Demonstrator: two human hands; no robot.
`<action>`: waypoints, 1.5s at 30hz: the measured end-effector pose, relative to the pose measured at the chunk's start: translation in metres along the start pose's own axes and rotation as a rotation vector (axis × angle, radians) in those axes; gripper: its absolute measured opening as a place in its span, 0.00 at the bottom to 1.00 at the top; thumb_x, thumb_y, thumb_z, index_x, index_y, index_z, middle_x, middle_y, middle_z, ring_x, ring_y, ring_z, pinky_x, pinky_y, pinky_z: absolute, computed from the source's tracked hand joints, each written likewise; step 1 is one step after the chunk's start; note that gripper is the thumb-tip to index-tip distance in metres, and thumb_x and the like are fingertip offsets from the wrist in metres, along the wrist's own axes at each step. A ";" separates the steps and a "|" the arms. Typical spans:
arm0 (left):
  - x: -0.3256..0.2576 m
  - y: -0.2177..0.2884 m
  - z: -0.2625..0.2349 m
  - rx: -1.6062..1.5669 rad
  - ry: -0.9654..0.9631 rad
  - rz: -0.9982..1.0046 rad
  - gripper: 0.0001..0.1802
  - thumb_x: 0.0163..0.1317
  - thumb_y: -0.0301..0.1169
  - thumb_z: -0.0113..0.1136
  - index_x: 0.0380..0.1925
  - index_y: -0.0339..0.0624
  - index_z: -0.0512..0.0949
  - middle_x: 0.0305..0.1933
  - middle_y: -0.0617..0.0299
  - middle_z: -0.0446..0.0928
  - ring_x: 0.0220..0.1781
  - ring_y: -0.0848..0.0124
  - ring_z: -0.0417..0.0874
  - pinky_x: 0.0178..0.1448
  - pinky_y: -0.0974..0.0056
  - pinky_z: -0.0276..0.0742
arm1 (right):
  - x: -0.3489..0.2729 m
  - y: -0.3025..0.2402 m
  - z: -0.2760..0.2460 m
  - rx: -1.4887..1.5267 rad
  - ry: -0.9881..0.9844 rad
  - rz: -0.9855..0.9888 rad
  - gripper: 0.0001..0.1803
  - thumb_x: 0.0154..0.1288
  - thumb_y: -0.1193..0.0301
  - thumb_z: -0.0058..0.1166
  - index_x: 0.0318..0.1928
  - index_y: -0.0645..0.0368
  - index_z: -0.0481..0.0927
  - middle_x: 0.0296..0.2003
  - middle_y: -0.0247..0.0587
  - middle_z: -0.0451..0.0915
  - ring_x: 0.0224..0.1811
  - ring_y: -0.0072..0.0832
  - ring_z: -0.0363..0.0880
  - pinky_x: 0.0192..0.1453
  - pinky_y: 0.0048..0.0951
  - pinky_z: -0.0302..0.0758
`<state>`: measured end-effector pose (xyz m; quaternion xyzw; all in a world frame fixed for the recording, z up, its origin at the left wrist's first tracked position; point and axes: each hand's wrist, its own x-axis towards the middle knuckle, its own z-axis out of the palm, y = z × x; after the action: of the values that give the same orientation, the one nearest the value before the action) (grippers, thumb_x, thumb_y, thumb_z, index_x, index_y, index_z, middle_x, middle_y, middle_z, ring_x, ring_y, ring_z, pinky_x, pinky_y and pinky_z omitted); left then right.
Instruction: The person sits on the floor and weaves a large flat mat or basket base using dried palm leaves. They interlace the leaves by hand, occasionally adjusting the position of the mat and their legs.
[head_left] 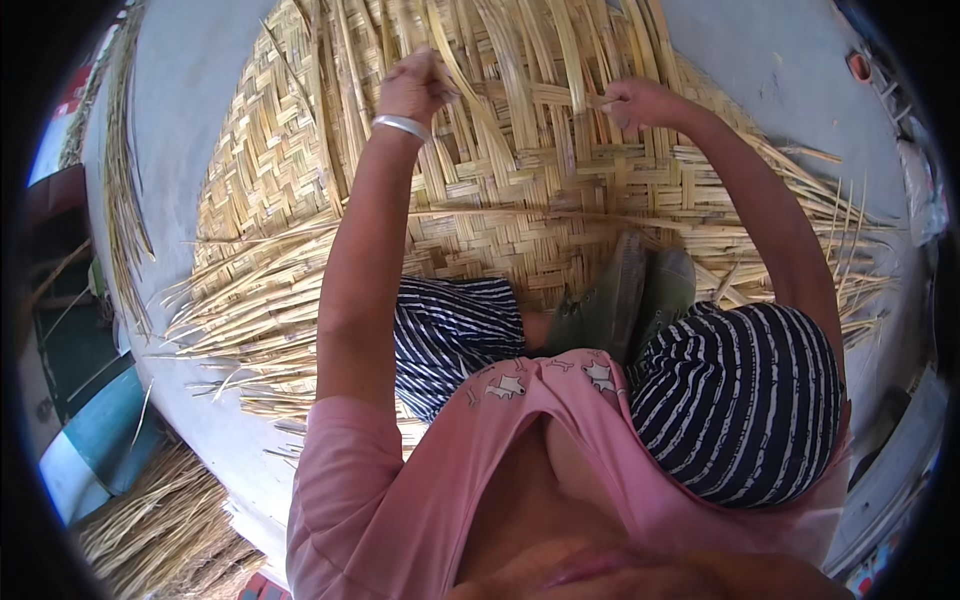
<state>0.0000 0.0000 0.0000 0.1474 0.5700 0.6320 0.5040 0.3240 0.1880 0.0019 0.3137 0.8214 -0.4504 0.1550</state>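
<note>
— What are the hands doing?
— The left hand (412, 88), with a silver bangle (401, 126), grips a loose strip (478, 95); the right hand (640, 102) pinches another at the far side of the woven mat (480, 230).
— And nearer?
— Striped trousers (740, 400), green shoes (625, 300).

your mat (520, 200): pale yellow herringbone weave | your trousers (740, 400): navy-white stripes | your shirt (400, 500): pink | your bangle (402, 125): silver
</note>
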 end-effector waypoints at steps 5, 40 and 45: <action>-0.026 -0.023 -0.064 -0.425 0.406 0.030 0.14 0.75 0.34 0.48 0.50 0.35 0.73 0.47 0.49 0.83 0.48 0.58 0.86 0.49 0.52 0.83 | 0.005 0.025 -0.003 -0.074 0.047 -0.035 0.15 0.74 0.60 0.54 0.38 0.61 0.79 0.26 0.40 0.81 0.28 0.29 0.87 0.35 0.33 0.82; -0.048 -0.068 -0.011 1.618 -0.119 0.121 0.27 0.65 0.57 0.56 0.35 0.41 0.79 0.37 0.43 0.83 0.43 0.43 0.84 0.46 0.45 0.77 | 0.023 -0.019 0.032 -0.935 0.223 -0.144 0.19 0.69 0.49 0.54 0.41 0.50 0.83 0.29 0.40 0.83 0.33 0.40 0.84 0.34 0.43 0.77; -0.052 -0.063 -0.008 1.647 -0.145 0.080 0.27 0.65 0.56 0.59 0.32 0.40 0.78 0.29 0.46 0.81 0.35 0.46 0.83 0.41 0.47 0.76 | 0.010 -0.017 0.027 -0.711 0.186 -0.061 0.22 0.73 0.46 0.49 0.41 0.50 0.82 0.33 0.42 0.84 0.37 0.40 0.85 0.40 0.44 0.79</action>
<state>0.0465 -0.0568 -0.0371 0.5301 0.8109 0.0185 0.2471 0.3049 0.1623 -0.0076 0.2552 0.9461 -0.1107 0.1655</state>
